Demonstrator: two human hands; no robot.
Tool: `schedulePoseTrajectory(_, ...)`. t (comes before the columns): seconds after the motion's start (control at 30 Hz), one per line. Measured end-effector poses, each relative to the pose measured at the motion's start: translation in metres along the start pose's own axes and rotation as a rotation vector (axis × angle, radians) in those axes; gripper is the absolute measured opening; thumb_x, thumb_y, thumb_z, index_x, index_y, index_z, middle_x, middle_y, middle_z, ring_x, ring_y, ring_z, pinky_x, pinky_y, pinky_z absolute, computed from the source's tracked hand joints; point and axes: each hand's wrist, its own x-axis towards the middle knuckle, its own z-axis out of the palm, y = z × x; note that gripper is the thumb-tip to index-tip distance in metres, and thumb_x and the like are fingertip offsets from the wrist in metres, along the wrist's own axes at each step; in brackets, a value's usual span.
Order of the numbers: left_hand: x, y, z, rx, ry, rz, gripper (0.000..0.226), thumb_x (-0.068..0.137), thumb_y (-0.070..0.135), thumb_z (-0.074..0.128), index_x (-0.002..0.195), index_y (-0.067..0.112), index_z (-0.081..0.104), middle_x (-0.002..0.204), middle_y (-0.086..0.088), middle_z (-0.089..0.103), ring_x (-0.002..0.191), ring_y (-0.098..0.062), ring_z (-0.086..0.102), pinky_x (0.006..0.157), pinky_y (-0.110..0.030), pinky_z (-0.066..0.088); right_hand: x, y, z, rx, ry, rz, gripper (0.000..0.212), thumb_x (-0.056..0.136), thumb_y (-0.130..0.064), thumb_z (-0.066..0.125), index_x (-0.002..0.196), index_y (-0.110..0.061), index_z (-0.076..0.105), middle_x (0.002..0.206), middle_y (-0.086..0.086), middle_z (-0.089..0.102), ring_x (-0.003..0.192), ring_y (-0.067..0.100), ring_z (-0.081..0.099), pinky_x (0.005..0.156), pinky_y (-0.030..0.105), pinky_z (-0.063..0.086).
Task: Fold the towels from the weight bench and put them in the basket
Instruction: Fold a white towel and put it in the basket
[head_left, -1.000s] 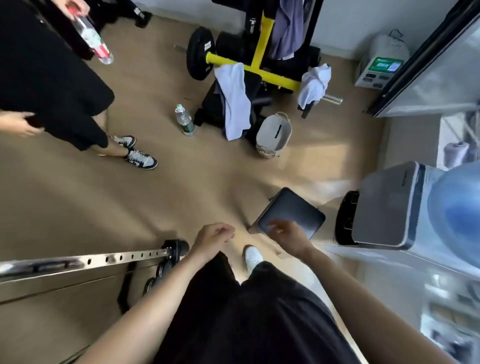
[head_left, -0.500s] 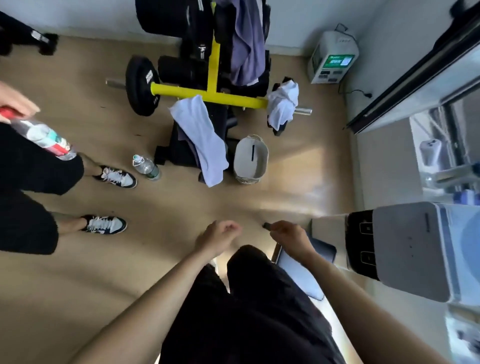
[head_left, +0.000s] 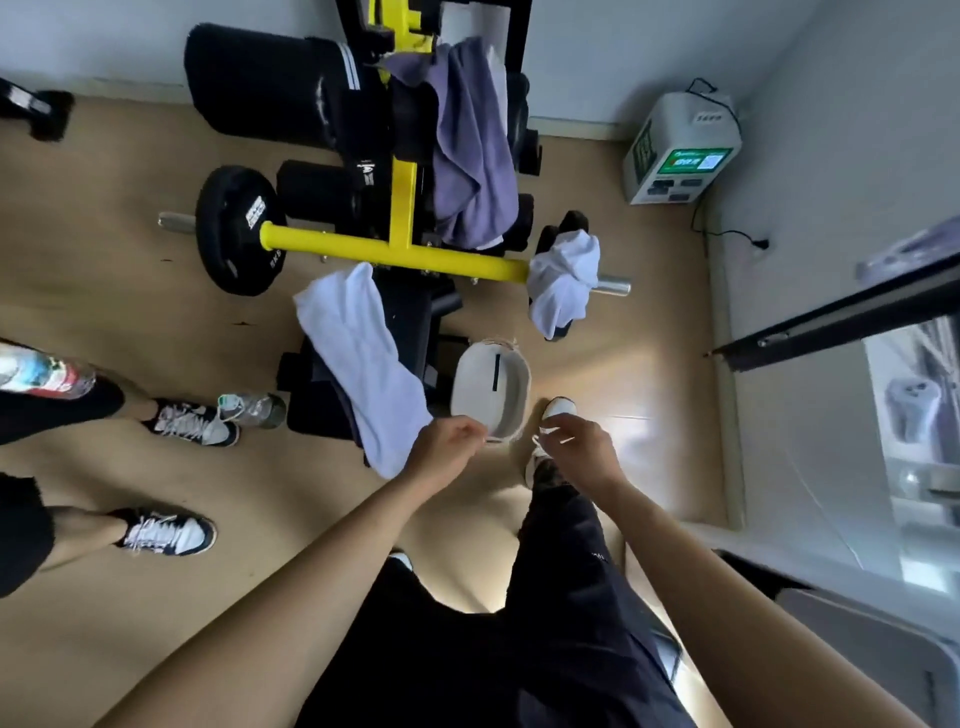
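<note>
Behind our left hand (head_left: 447, 449), the near rim of the basket (head_left: 471, 375) is hidden; that hand and our right hand (head_left: 582, 453) hover loosely curled, empty.

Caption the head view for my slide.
Left hand and right hand empty, person stands at the weight bench draped with towels, white basket beside it.

No text was readable. White label on black round weight plate (head_left: 240, 228), 10 o'clock, and green screen on white box-shaped device (head_left: 680, 156), 1 o'clock, were blurred.
</note>
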Motion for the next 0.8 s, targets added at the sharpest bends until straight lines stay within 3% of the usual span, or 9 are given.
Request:
schedulePoseTrajectory(0.13,0.087,0.054,0.023,-0.052,0.014,-0.034,0.015,0.094,0.022,0.06,0.095,0.023,0.075,0.1,0.003,0.075,0.104,-0.019,0.07,0.095,-0.041,0.057,0.104,-0.001,-0.048,0.015,0.001,0.015,0.021,0.088,-0.019,0.065,0.107,-0.021,0.074,0.088,-0.004,0.072,0.083,0.015,0.065,0.076,0.022,0.042)
schedulePoseTrajectory(0.3,0.193,0.109,0.042,-0.084,0.106,-0.085,0.019,0.092,0.034,0.061,0.085,0.023,0.076,0.087,0.003,0.078,0.092,-0.02,0.073,0.095,-0.05,0.056,0.222,-0.005,-0.116,0.001,0.034,0.016,0.019,0.088,-0.021,0.07,0.107,-0.019,0.073,0.089,-0.003,0.071,0.08,0.018,0.066,0.076,0.026,0.049)
schedulePoseTrajectory(0.43,0.285,0.137,0.051,-0.113,0.161,-0.018,0.045,0.077,0.056,0.057,0.088,0.015,0.073,0.089,-0.015,0.075,0.083,-0.026,0.068,0.09,-0.053,0.056,0.31,-0.012,-0.142,0.017,0.057,0.002,0.031,0.087,-0.022,0.073,0.118,-0.02,0.067,0.103,-0.001,0.069,0.071,0.017,0.061,0.061,0.023,0.046)
schedulePoseTrajectory(0.53,0.346,0.162,0.059,-0.057,0.171,0.046,0.043,0.078,0.055,0.054,0.098,0.021,0.069,0.1,-0.006,0.074,0.094,-0.023,0.067,0.09,-0.042,0.053,0.363,-0.01,-0.137,-0.072,0.038,-0.08,0.055,0.083,-0.021,0.078,0.134,-0.022,0.056,0.124,0.0,0.062,0.088,0.018,0.062,0.074,0.025,0.046)
schedulePoseTrajectory(0.63,0.401,0.17,0.072,0.017,0.189,0.111,0.038,0.088,0.039,0.067,0.119,0.018,0.065,0.11,0.002,0.071,0.098,-0.02,0.068,0.085,-0.038,0.055,0.401,0.005,-0.116,-0.133,-0.005,-0.164,0.078,0.08,-0.015,0.081,0.148,-0.021,0.042,0.142,0.007,0.051,0.114,0.024,0.056,0.095,0.037,0.049)
schedulePoseTrajectory(0.7,0.427,0.163,0.085,0.094,0.206,0.124,0.044,0.088,0.034,0.074,0.127,0.016,0.062,0.112,-0.003,0.067,0.095,-0.022,0.063,0.075,-0.033,0.049,0.417,0.019,-0.102,-0.111,-0.022,-0.161,0.077,0.08,-0.012,0.079,0.148,-0.022,0.042,0.137,0.007,0.054,0.116,0.023,0.055,0.096,0.037,0.05)
schedulePoseTrajectory(0.8,0.446,0.151,0.099,0.185,0.29,0.107,0.025,0.09,0.027,0.072,0.11,0.013,0.069,0.108,-0.009,0.069,0.096,-0.027,0.063,0.074,-0.032,0.044,0.433,0.032,-0.096,-0.071,0.055,-0.156,0.043,0.085,-0.008,0.068,0.126,-0.021,0.06,0.102,-0.002,0.067,0.09,0.019,0.062,0.076,0.027,0.047)
